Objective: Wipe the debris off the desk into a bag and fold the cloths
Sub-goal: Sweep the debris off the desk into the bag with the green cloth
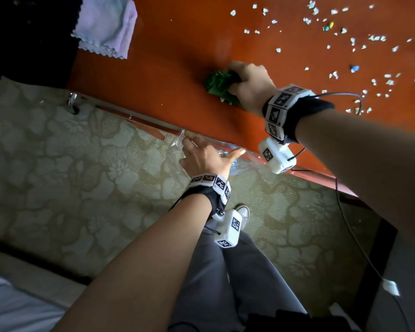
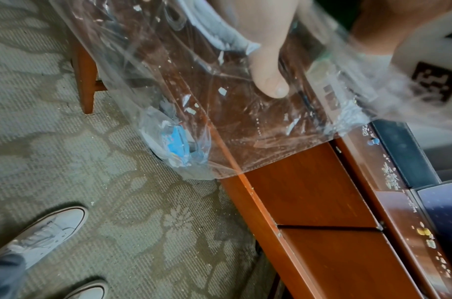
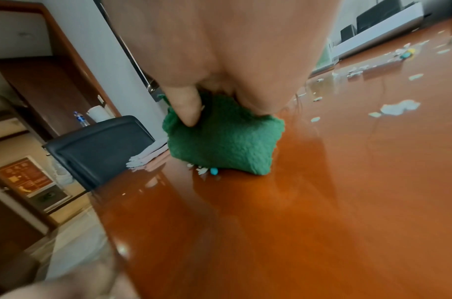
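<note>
Green cloth (image 1: 219,85) bunched in right hand (image 1: 250,86) grip on desk (image 1: 168,75), left hand (image 1: 205,156) grip pinching clear bag (image 2: 245,125) open

Head view — high above, facing steeply down on the desk (image 1: 168,75) edge and the carpet (image 1: 58,183), both forearms entering from 5 and 6 o'clock. Left wrist view: below the desk edge, very close to the clear bag (image 2: 184,87), looking down toward the carpet. Right wrist view — low over the desktop, close behind the green cloth (image 3: 225,141). All three share the desk edge.
</note>
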The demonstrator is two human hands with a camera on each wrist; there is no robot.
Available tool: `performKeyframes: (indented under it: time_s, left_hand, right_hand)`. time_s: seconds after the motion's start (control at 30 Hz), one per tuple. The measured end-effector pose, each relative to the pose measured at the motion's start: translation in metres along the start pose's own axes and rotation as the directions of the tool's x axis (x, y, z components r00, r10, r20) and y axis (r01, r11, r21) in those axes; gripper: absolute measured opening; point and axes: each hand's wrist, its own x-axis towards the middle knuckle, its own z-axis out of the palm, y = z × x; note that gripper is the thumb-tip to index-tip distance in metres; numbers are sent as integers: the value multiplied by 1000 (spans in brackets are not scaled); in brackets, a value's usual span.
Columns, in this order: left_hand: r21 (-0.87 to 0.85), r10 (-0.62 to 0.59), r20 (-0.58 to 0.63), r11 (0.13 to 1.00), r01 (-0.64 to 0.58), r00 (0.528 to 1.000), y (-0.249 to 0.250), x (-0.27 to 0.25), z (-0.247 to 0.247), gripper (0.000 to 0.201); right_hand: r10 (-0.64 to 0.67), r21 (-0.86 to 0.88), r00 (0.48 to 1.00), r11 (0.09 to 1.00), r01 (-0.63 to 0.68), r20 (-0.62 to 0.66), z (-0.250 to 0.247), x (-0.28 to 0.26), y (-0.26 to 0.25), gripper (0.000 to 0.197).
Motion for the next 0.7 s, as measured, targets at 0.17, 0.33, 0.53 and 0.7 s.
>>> performKeyframes:
  time_s: [0.17, 0.33, 0.53, 0.7]
  left_hand:
    - [18, 20, -24, 1000, -20, 1000, -3, 1, 3, 143]
    - [17, 31, -64, 999, -30, 997, -6, 0, 7, 144]
    - [30, 39, -98, 999, -36, 994, -7, -1, 9, 141]
    - [19, 31, -125, 999, -29, 992, -10, 2, 14, 142]
  right_hand:
    - [5, 80, 999, 997, -8, 34, 16, -26, 4, 33]
    - [-4, 95, 998, 996, -3, 68, 27, -48, 9, 29]
    - [-15, 135, 996, 991, 3, 84, 34, -68, 13, 28]
    - [26, 245, 994, 968, -51, 105, 36, -74, 12, 31]
